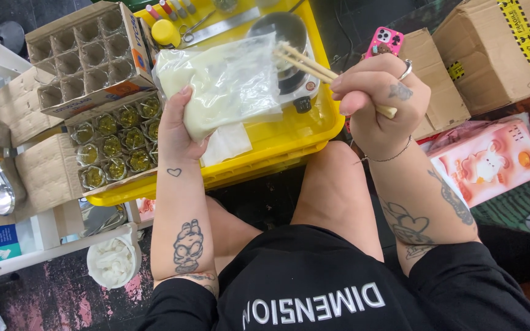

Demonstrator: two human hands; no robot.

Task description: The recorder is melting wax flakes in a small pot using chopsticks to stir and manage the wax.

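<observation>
Two hands in use, head view. My left hand [178,132] grips a clear plastic bag [222,83] of pale cream-coloured material, raised over the yellow tray [277,150]. My right hand [375,98] is clenched round wooden chopsticks [305,61], tips touching the bag's upper edge. Behind the bag, a metal pot [286,30] sits on a small hotplate. Small jars [118,144] fill a cardboard box left of the tray.

Left hand [176,132]: at 10 o'clock, gripping a clear bag of pale cream stuff [222,79].
Right hand [378,101]: at 2 o'clock, closed around wooden chopsticks [305,61], tips touching the bag.
Yellow tray [277,150]: at 12 o'clock, beneath both.
Jars in carton [118,144]: at 9 o'clock.
</observation>
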